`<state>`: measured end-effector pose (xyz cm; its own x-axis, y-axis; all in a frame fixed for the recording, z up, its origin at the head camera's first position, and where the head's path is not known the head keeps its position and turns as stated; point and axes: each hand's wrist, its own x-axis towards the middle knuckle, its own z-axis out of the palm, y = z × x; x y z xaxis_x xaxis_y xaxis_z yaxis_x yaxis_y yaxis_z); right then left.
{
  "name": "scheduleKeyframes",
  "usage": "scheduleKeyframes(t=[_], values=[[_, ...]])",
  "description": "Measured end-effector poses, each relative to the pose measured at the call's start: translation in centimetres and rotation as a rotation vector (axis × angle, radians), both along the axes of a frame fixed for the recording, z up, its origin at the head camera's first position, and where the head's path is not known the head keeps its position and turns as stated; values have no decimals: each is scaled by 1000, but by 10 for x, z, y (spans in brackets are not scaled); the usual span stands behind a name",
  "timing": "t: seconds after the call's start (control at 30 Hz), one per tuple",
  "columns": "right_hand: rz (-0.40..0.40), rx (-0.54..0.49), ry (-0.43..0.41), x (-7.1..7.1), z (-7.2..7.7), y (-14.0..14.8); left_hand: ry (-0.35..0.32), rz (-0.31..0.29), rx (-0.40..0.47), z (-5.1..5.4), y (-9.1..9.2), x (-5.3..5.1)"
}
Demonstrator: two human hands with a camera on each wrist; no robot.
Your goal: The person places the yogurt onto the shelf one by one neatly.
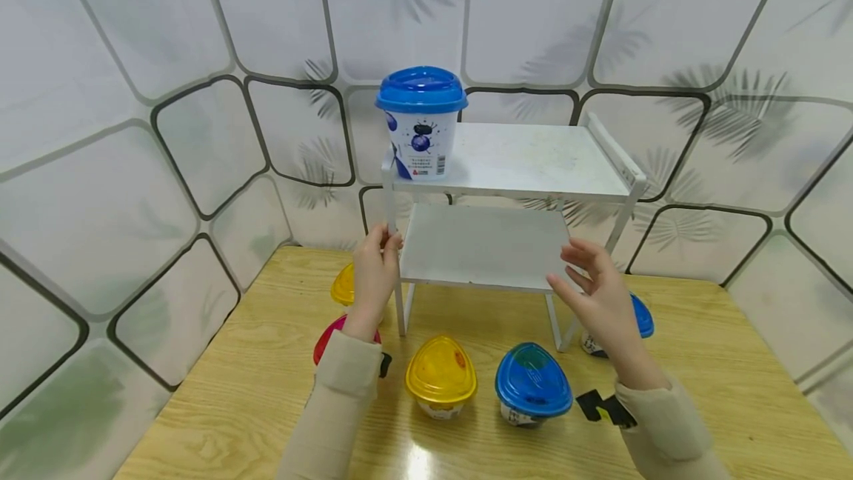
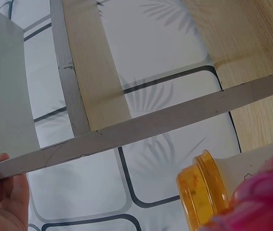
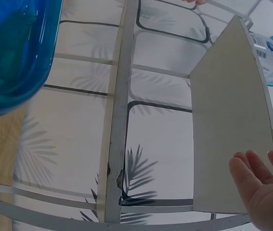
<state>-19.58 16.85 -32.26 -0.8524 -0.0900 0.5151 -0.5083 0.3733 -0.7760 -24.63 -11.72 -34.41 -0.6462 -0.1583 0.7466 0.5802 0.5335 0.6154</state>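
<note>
A white two-tier rack (image 1: 486,243) stands on the wooden table. My left hand (image 1: 376,272) pinches its left front post; in the left wrist view the fingers of that hand (image 2: 4,202) wrap the post (image 2: 126,126). My right hand (image 1: 603,306) is raised in front of the rack's right side, fingers spread and slightly bent, holding nothing. In the right wrist view that hand (image 3: 266,197) is near a shelf board (image 3: 232,125). A tub with a blue lid (image 1: 422,124) stands upright at the left end of the top shelf.
In front of the rack stand a yellow-lidded tub (image 1: 440,372) and a blue-lidded tub (image 1: 532,384). Another blue-lidded tub (image 1: 643,316) is behind my right hand. Beside my left arm are a red-lidded tub (image 1: 328,335) and a yellow-lidded one (image 1: 343,286). Patterned cloth (image 1: 200,139) surrounds the table.
</note>
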Motion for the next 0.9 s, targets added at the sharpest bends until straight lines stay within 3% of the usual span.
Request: scheduleKeyframes(t=[0.57,0.9], values=[[-54,8,-27,4,-18,28,4,10,-13,-2,0,-1],[-119,74,-49,8,-30,49,-12,4,-2,-3,-1,-1]])
